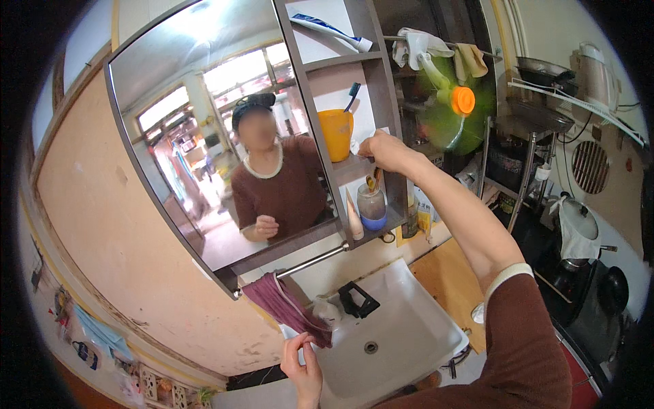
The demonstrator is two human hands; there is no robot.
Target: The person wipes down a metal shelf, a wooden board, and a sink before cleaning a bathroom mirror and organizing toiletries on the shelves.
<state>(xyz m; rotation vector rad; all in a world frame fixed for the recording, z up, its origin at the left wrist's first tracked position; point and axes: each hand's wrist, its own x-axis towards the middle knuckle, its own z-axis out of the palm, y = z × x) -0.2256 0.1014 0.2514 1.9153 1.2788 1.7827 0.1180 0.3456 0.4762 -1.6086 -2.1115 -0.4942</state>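
Note:
My right hand (380, 151) reaches into the middle shelf of the mirror cabinet (352, 61), its fingers on something white and crumpled (354, 146) beside a yellow cup (335, 135). A toothbrush (353, 96) stands in that cup. Below my right hand, a glass jar (372, 207) holding brushes stands next to a tube (354, 214). My left hand (302, 363) is raised in front of the washbasin (403, 317), thumb and fingers slightly bent; whether anything small is between them cannot be told. A purple towel (294, 307) hangs from the rail just above it.
The mirror (219, 128) fills the cabinet's left part and shows a person. A toothpaste tube (332, 31) lies on the top shelf. A black faucet (358, 300) sits at the basin's back. To the right are a blurred green fan (454, 102), a metal rack and a covered pan (578, 220).

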